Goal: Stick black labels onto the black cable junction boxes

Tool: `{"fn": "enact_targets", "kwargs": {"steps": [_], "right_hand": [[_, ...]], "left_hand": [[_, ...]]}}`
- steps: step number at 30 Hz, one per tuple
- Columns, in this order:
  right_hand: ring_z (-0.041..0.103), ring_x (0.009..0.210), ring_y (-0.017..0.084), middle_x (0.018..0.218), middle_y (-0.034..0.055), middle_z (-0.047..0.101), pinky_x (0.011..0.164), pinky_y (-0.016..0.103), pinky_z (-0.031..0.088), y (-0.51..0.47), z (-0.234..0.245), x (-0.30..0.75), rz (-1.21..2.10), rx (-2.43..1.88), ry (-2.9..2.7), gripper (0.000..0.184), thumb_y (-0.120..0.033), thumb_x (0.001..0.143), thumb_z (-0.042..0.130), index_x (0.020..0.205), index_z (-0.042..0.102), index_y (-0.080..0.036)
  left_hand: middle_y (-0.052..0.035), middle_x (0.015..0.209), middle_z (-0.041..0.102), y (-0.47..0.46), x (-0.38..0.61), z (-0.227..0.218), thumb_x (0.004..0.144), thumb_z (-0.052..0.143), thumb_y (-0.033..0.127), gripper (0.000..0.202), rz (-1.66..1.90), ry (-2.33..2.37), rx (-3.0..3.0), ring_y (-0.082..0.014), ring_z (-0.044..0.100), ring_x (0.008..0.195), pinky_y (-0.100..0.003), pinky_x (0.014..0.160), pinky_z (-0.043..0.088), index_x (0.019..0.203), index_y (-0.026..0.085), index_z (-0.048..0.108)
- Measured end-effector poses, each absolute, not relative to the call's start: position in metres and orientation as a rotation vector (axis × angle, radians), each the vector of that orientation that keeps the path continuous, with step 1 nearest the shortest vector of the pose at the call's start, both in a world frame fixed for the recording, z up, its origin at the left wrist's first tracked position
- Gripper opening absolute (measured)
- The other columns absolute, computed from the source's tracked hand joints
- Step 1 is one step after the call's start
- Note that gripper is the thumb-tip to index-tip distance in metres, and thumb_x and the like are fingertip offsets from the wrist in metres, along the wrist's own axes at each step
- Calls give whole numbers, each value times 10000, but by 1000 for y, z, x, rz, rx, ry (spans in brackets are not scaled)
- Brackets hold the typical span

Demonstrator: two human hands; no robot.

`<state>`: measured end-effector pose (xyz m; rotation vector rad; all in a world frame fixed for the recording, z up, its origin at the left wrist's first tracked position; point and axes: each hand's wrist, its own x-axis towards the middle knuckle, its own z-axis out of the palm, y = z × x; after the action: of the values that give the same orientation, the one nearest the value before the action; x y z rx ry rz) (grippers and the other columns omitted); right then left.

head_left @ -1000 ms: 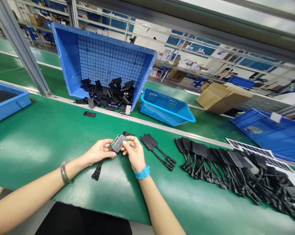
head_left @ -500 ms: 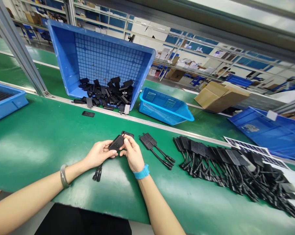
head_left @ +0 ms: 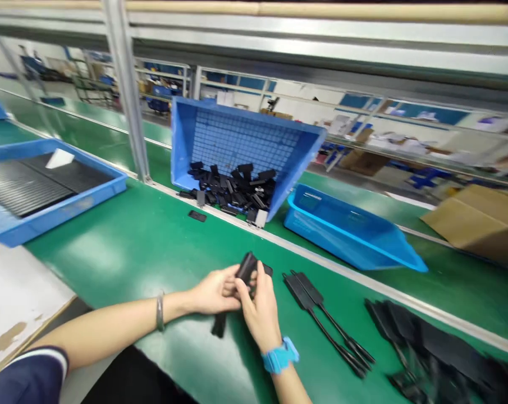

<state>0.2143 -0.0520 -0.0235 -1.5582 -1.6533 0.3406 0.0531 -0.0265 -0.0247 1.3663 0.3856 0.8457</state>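
Low over the green belt (head_left: 123, 247), near its front edge, brings both hands together. Reaches in from the lower left with the left forearm, almost level, a grey wristband (head_left: 160, 311) at the wrist. Angles the right forearm up from the bottom edge, a blue watch (head_left: 280, 354) strapped on it. Curls the left hand (head_left: 214, 292) closed around the near side of a black module (head_left: 246, 268), thumb on top and fingers underneath. Grips the same module from the right with the right hand (head_left: 260, 311), back of the hand toward the camera, thumb and forefinger pinching near the upper end, the other fingertips hidden behind the hand. Holds the module tilted and lifted just clear of the belt, with its black cable (head_left: 218, 325) hanging below the left hand toward the belt. Just behind the hands, a second black piece (head_left: 268, 270) flat on the belt. Near on the right, a pair of cabled modules (head_left: 316, 306) laid side by side, and farther right a blurred row of black modules (head_left: 439, 348). Beyond the belt's metal rail, a tipped blue crate (head_left: 245, 134) spilling black covers (head_left: 232, 191), one loose cover (head_left: 197, 216) on the belt in front of it, and a low blue basket (head_left: 342, 241) just beside it. Far left, a blue tray (head_left: 68, 205) of dark sheets.
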Motion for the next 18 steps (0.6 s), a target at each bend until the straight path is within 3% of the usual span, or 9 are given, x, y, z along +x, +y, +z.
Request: {"fn": "enact_targets", "kwargs": {"steps": [5, 11, 13, 16, 18], "right_hand": [[617, 1026, 281, 1092, 122, 597, 899, 410, 517, -55, 6, 218, 143, -1655, -1951, 572, -362, 914, 454, 1451, 459, -166], [587, 1072, 332, 1150, 205, 617, 893, 407, 490, -75, 38, 232, -128, -2278, -2019, 738, -177, 776, 562, 1486, 397, -70], [519, 1185, 370, 1266, 239, 567, 932, 449, 461, -74, 39, 243, -206, -2387, -1957, 785, -271, 801, 616, 1513, 348, -75], [333, 1361, 440, 1482, 267, 381, 1002, 534, 374, -67, 37, 256, -196, -2445, -1887, 981, -562, 767, 683, 1542, 279, -115], [288, 1383, 454, 1520, 258, 332, 1026, 562, 319, -62, 36, 259, -117, -2459, -1871, 1020, -661, 755, 659, 1549, 268, -154]], "left_hand": [[-121, 1176, 711, -28, 27, 6, 705, 776, 269, 621, 872, 581, 1541, -250, 669, 1056, -379, 880, 568, 1298, 199, 605], [-139, 1176, 708, -24, 4, 4, 789, 613, 381, 483, 957, 789, 1654, -248, 683, 1016, -380, 838, 597, 1230, 185, 628], [-135, 1136, 721, -21, 5, -2, 782, 588, 398, 476, 952, 831, 1729, -249, 698, 973, -381, 808, 610, 1202, 179, 632], [-114, 1087, 743, -19, 4, -8, 789, 583, 458, 465, 957, 827, 1857, -251, 718, 924, -370, 779, 622, 1173, 203, 647], [-97, 1054, 758, -17, 1, -12, 804, 577, 508, 464, 987, 832, 1945, -249, 731, 888, -350, 755, 626, 1163, 226, 658]]}}
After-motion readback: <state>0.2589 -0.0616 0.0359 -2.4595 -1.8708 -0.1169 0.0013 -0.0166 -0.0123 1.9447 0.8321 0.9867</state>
